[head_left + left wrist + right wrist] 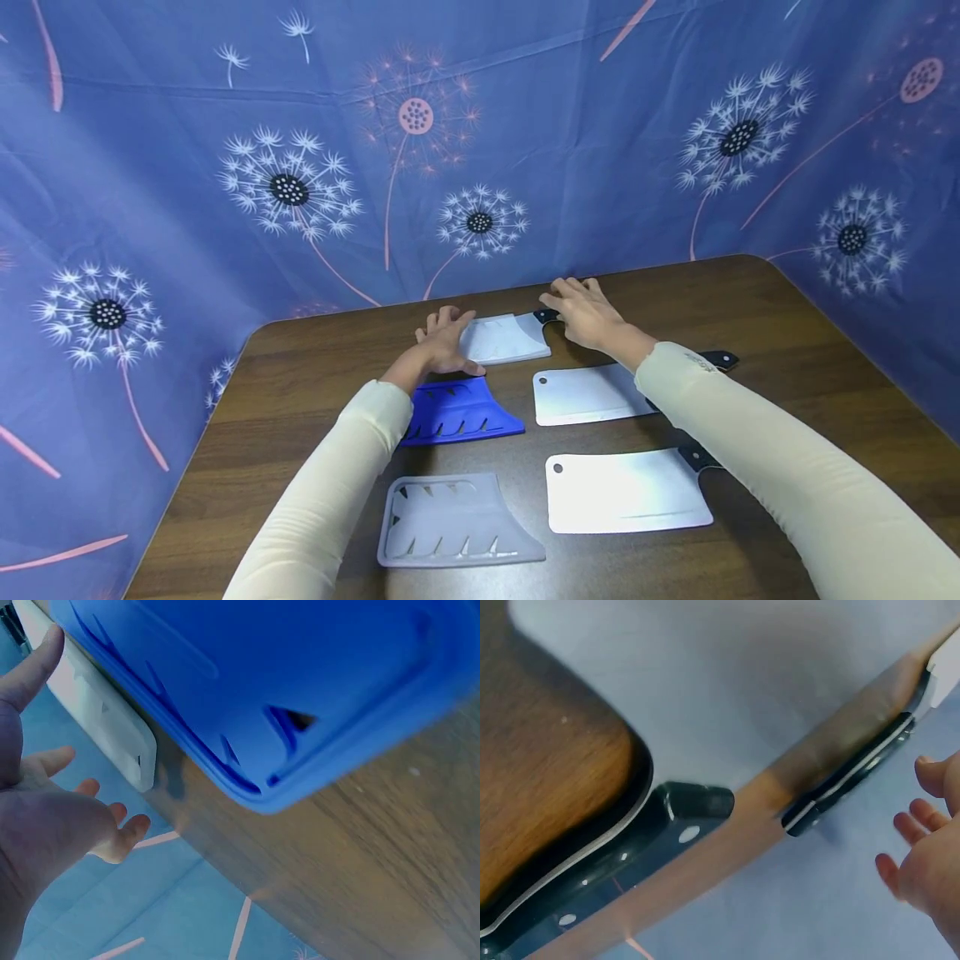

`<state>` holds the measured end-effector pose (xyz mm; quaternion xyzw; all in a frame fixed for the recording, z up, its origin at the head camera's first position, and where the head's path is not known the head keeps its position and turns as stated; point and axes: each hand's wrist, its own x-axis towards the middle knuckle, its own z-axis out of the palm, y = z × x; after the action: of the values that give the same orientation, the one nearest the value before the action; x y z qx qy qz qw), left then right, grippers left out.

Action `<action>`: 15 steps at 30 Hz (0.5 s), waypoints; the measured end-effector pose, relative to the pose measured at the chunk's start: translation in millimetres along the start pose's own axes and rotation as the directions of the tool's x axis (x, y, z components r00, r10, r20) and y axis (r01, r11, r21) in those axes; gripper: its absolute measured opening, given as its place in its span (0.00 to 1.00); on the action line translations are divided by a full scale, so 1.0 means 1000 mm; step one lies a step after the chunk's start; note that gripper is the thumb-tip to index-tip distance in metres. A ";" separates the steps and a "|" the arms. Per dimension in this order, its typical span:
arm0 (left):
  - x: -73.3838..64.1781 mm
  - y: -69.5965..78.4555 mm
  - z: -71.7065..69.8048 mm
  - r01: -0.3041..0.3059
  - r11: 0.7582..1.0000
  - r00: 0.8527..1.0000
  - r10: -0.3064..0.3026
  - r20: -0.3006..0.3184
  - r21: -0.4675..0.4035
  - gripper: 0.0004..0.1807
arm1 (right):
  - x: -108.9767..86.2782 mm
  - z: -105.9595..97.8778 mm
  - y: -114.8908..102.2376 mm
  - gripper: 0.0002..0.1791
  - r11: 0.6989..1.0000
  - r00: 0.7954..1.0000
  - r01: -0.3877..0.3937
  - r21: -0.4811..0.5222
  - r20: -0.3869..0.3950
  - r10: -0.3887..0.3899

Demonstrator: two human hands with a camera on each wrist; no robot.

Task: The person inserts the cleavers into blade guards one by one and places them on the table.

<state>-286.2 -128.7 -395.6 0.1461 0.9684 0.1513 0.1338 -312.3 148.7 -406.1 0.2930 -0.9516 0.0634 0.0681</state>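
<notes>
At the far edge, a black-handled cleaver (pixel 531 329) lies with its blade at a white blade cover (pixel 491 340); whether the blade is fully inside cannot be told. My left hand (pixel 444 342) is over the cover's left end, fingers spread; in the left wrist view the thumb is close to the white cover (pixel 105 712). My right hand (pixel 588 317) is over the handle in the head view. The right wrist view shows that handle (pixel 847 776) with the loosely bent fingers apart from it. A blue blade cover (pixel 465 408) lies below my left hand.
Nearer on the wooden table (pixel 300 392) lie a grey blade cover (pixel 457 517) and two bare cleavers, a middle one (pixel 588 396) and a near one (pixel 626 496). My right sleeve partly hides both handles. A blue dandelion-print cloth (pixel 570 167) hangs behind the table.
</notes>
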 end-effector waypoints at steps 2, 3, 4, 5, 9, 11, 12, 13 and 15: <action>-0.005 -0.002 -0.002 -0.008 1.000 1.000 0.008 -0.011 -0.023 0.57 | -0.004 -0.005 -0.003 0.29 1.000 1.000 -0.004 -0.019 -0.031 0.003; -0.008 -0.003 -0.003 -0.013 0.999 1.000 0.012 -0.018 -0.036 0.57 | -0.007 -0.008 -0.004 0.27 1.000 0.999 -0.009 -0.020 -0.045 0.008; -0.011 -0.003 -0.004 -0.019 0.999 1.000 0.018 -0.024 -0.049 0.56 | -0.009 -0.011 -0.006 0.26 1.000 0.998 -0.017 -0.018 -0.061 0.015; -0.014 -0.004 -0.005 -0.028 0.998 0.999 0.026 -0.032 -0.060 0.56 | -0.012 -0.014 -0.007 0.25 1.000 0.997 -0.023 -0.011 -0.075 0.022; -0.027 -0.007 -0.007 -0.072 0.994 0.995 0.066 -0.075 -0.083 0.52 | -0.026 -0.025 -0.016 0.24 1.000 0.993 -0.018 -0.018 -0.117 0.016; -0.033 -0.008 -0.007 -0.095 0.992 0.991 0.086 -0.106 -0.085 0.50 | -0.034 -0.029 -0.019 0.24 0.999 0.991 -0.006 -0.042 -0.135 0.000; -0.035 -0.008 -0.007 -0.106 0.991 0.988 0.095 -0.123 -0.085 0.49 | -0.038 -0.030 -0.021 0.24 0.999 0.989 -0.001 -0.050 -0.145 -0.006; -0.038 -0.008 -0.007 -0.116 0.990 0.985 0.104 -0.140 -0.083 0.48 | -0.042 -0.031 -0.022 0.23 0.999 0.988 0.000 -0.053 -0.157 -0.009; -0.042 -0.008 -0.005 -0.132 0.988 0.979 0.117 -0.169 -0.078 0.48 | -0.048 -0.033 -0.025 0.22 0.999 0.983 -0.003 -0.044 -0.185 -0.005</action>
<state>-251.0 -150.9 -384.4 0.1874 0.9574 0.2137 0.0504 -255.2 160.0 -379.4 0.2849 -0.9421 0.0691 0.1627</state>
